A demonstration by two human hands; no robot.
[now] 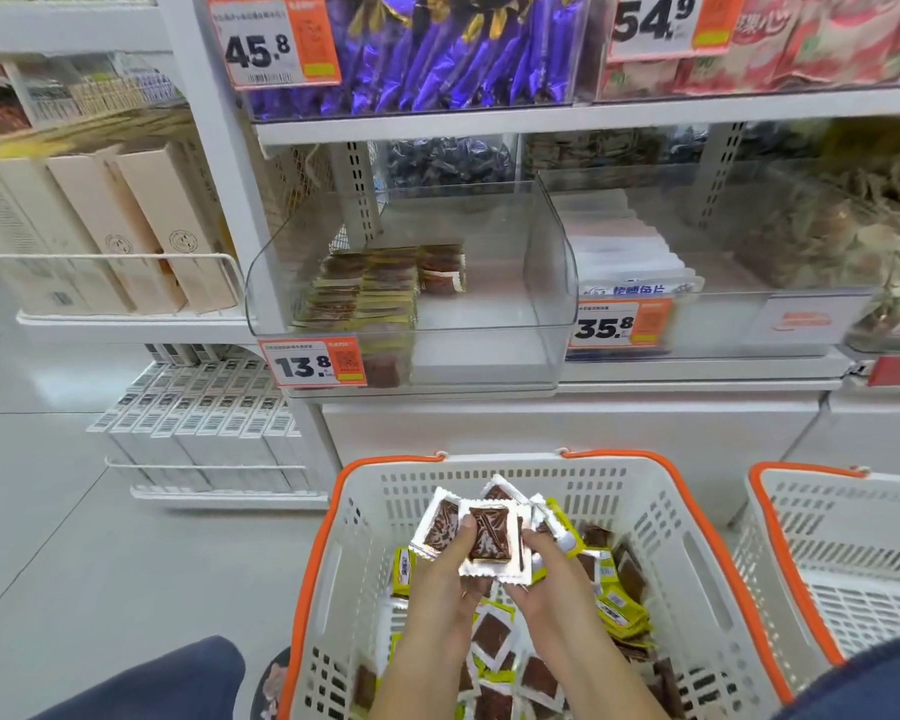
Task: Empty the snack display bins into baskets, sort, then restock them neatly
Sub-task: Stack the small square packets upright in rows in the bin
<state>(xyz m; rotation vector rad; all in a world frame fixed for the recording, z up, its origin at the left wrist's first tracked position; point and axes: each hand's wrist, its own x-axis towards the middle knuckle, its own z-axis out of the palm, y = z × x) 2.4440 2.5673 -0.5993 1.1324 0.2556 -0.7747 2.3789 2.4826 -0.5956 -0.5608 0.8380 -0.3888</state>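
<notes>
Head view. We take the white basket (pixel 494 472) with the orange rim as our landmark; it sits on the floor directly below the clear display bin (pixel 411 304) tagged 13.8.

Above the basket's middle we hold a fanned bunch of snack packets (pixel 487 532), brown squares in white crimped wrappers, some with yellow-green edges. Our left hand (pixel 445 579) grasps the bunch from its left side, thumb pressed over the front packet. Our right hand (pixel 546 574) grasps it from the right, fingers curled behind and thumb on the front. Both hands are clenched on the packets.

Loose packets (pixel 494 641) of the same kind lie scattered over the basket's floor, beneath and around our forearms, with a yellow-green heap toward its right wall.

In the bin above the basket, neat rows of packets (pixel 365 298) stand against the left side; the right side shows bare bottom.

A second basket (pixel 822 517), same colours, stands just beside the first on its right. Right of the 13.8 bin sits another clear bin with white packs (pixel 630 252), tagged 35.8. On the shelf above, purple wrapped sweets (pixel 427 65) fill a bin tagged 45.8. Left of the basket, tall boxes (pixel 120 226) stand on a side rack.
</notes>
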